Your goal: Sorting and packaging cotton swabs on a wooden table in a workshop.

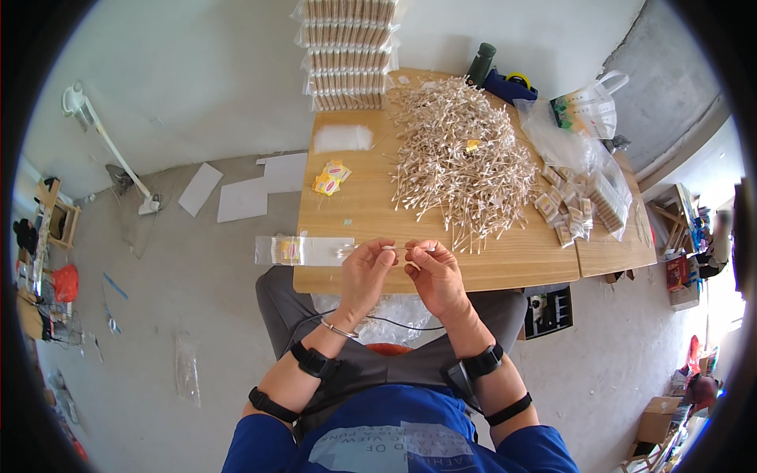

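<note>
Concrete floor and a wooden table (359,209) frame my seat; a big swab pile (461,162) covers the far half, with packed bundles (348,51) stacked beyond it. At the near edge my left hand (364,276) and right hand (435,277) meet, fingers closed, pinching a few swabs (394,248) between them. My judgement: level the tips and keep the grip light before bagging. An open sleeve (303,250) lies just left. Exact swab count is too small to make out.
</note>
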A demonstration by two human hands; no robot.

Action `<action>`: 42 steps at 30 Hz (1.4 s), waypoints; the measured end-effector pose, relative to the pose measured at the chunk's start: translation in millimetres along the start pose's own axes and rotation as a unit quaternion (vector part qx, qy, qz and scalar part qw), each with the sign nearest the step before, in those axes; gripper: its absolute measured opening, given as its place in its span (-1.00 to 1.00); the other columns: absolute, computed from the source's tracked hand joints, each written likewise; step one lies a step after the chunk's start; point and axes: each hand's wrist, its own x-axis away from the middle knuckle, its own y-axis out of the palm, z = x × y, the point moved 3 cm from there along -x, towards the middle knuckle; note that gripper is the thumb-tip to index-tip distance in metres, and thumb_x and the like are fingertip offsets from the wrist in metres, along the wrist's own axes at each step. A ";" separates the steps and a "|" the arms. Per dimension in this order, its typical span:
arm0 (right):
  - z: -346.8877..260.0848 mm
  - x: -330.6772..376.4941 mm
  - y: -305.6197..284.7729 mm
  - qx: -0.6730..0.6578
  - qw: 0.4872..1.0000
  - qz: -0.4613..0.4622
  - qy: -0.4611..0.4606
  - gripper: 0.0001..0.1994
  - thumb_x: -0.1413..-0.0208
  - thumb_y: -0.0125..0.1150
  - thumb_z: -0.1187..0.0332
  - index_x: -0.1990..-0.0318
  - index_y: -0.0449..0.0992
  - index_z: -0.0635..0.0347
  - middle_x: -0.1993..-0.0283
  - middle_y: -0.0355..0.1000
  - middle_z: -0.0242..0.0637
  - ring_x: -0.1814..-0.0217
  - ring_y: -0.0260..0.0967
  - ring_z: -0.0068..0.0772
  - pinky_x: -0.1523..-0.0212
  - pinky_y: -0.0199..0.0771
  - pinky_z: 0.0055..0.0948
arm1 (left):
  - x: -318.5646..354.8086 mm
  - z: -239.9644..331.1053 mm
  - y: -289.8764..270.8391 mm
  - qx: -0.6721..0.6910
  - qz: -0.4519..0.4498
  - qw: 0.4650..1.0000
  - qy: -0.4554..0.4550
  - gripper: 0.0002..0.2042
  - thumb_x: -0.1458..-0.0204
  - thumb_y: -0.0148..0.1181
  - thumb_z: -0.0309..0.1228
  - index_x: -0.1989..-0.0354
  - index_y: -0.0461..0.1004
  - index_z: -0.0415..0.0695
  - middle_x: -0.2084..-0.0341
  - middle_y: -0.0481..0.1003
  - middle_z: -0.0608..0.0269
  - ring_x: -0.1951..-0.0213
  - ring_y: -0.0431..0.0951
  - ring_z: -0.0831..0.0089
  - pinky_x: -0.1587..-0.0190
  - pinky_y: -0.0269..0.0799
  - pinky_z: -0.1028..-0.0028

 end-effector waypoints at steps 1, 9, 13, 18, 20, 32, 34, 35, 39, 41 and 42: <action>0.3 0.4 0.3 0.005 1.000 -0.011 -0.003 -0.89 -0.11 0.25 0.49 0.28 0.50 0.00 0.21 0.49 -0.43 0.26 0.37 -0.63 0.25 0.36 -0.57 | -0.8 1.7 1.7 -0.002 -0.001 1.000 0.002 -0.78 -0.15 0.18 -0.41 0.12 0.48 -0.32 0.29 0.55 0.22 0.22 0.55 0.53 0.12 0.46 0.55; -26.3 8.6 18.2 0.527 0.811 0.033 -0.251 -0.88 0.04 0.39 0.41 0.37 0.56 0.20 0.35 0.43 -0.39 0.28 0.36 -0.41 0.27 0.35 -0.43 | -0.8 15.8 -3.5 -0.066 0.036 0.996 0.036 -0.81 -0.17 0.19 -0.40 0.24 0.50 -0.33 0.37 0.55 0.25 0.32 0.54 0.57 0.19 0.48 0.57; -28.1 8.8 25.5 0.599 0.736 -0.020 -0.316 -0.90 0.11 0.38 0.43 0.42 0.57 0.18 0.41 0.41 -0.27 0.29 0.33 -0.17 0.27 0.36 -0.29 | -0.3 21.5 -1.3 -0.060 0.020 0.997 0.039 -0.80 -0.17 0.19 -0.38 0.24 0.50 -0.33 0.37 0.55 0.26 0.30 0.53 0.57 0.19 0.47 0.58; -29.7 12.4 31.4 0.616 0.721 -0.034 -0.316 -0.91 0.08 0.38 0.47 0.40 0.58 0.22 0.42 0.42 -0.27 0.35 0.34 -0.32 0.32 0.38 -0.41 | -2.1 24.4 0.3 -0.019 0.045 0.999 0.001 -0.76 -0.18 0.17 -0.28 0.20 0.54 -0.23 0.36 0.55 0.28 0.32 0.51 0.59 0.15 0.45 0.55; -29.3 13.6 33.5 0.615 0.722 -0.036 -0.315 -0.91 0.08 0.37 0.48 0.40 0.57 0.23 0.43 0.42 -0.27 0.35 0.34 -0.32 0.32 0.39 -0.40 | -3.1 21.7 -2.5 0.004 0.042 0.999 -0.013 -0.76 -0.18 0.17 -0.27 0.18 0.54 -0.22 0.34 0.55 0.27 0.32 0.51 0.58 0.15 0.45 0.55; -26.5 17.0 40.1 0.558 0.782 -0.037 -0.277 -0.89 0.04 0.34 0.52 0.36 0.54 0.29 0.43 0.43 -0.27 0.41 0.35 -0.43 0.34 0.39 -0.47 | -4.0 24.3 0.9 0.148 0.055 0.987 -0.033 -0.74 -0.13 0.23 -0.25 0.16 0.56 -0.20 0.31 0.53 0.28 0.31 0.48 0.59 0.14 0.45 0.54; -24.7 15.9 37.1 0.553 0.788 -0.043 -0.269 -0.89 0.03 0.34 0.52 0.35 0.53 0.30 0.43 0.43 -0.29 0.43 0.34 -0.49 0.35 0.38 -0.49 | -4.1 25.1 0.4 0.158 0.058 0.985 -0.036 -0.75 -0.12 0.24 -0.26 0.17 0.56 -0.19 0.30 0.53 0.27 0.32 0.48 0.60 0.14 0.46 0.54; -24.2 15.7 36.2 0.553 0.788 -0.043 -0.269 -0.89 0.03 0.34 0.52 0.35 0.53 0.30 0.43 0.43 -0.29 0.43 0.34 -0.49 0.35 0.38 -0.49 | -3.8 25.1 0.1 0.162 0.054 0.985 -0.036 -0.76 -0.12 0.25 -0.26 0.18 0.56 -0.18 0.30 0.54 0.27 0.32 0.48 0.60 0.15 0.46 0.54; -22.3 15.4 33.4 0.541 0.800 -0.051 -0.254 -0.90 -0.01 0.32 0.52 0.34 0.52 0.31 0.42 0.45 -0.32 0.42 0.34 -0.54 0.34 0.38 -0.51 | -3.6 27.5 1.3 0.168 0.047 0.984 -0.037 -0.78 -0.11 0.26 -0.28 0.20 0.56 -0.17 0.30 0.54 0.26 0.32 0.49 0.60 0.15 0.45 0.54; -22.1 15.6 32.6 0.538 0.804 -0.053 -0.247 -0.91 -0.03 0.30 0.52 0.33 0.52 0.31 0.41 0.46 -0.32 0.41 0.34 -0.56 0.33 0.38 -0.52 | -3.7 27.3 1.6 0.172 0.045 0.983 -0.037 -0.78 -0.11 0.25 -0.28 0.20 0.55 -0.17 0.30 0.54 0.26 0.32 0.49 0.60 0.15 0.45 0.53; -21.6 15.4 31.6 0.530 0.815 -0.055 -0.229 -0.92 -0.05 0.29 0.52 0.31 0.52 0.31 0.40 0.48 -0.34 0.39 0.35 -0.59 0.31 0.39 -0.54 | -3.7 27.3 1.8 0.176 0.043 0.983 -0.037 -0.79 -0.11 0.25 -0.28 0.20 0.55 -0.17 0.30 0.54 0.26 0.32 0.49 0.60 0.15 0.45 0.53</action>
